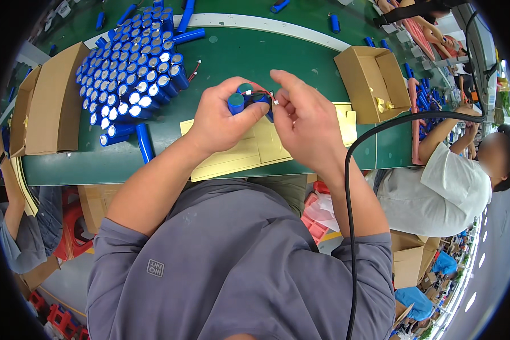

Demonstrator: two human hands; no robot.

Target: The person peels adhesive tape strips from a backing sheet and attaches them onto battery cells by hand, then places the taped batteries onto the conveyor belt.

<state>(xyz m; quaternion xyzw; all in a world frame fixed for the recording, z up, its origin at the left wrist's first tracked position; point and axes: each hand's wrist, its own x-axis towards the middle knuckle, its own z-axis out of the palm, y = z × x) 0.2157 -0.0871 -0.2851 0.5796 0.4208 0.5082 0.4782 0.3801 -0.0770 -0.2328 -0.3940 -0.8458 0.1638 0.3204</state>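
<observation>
The left hand (224,116) is curled tight around a blue battery pack (245,102), held just above the yellow sheets (255,150) on the green bench (249,56). The right hand (303,122) touches the pack's far end, its fingertips (279,79) pinched together on the thin wires (263,93) there.

On the green worktop (238,56), open room lies far of centre, between the packed block of blue cells (127,79) at left and the open cardboard box (371,82) at right. Yellow sheets (249,153) cover the near middle; a flat carton (54,107) blocks the left edge.
</observation>
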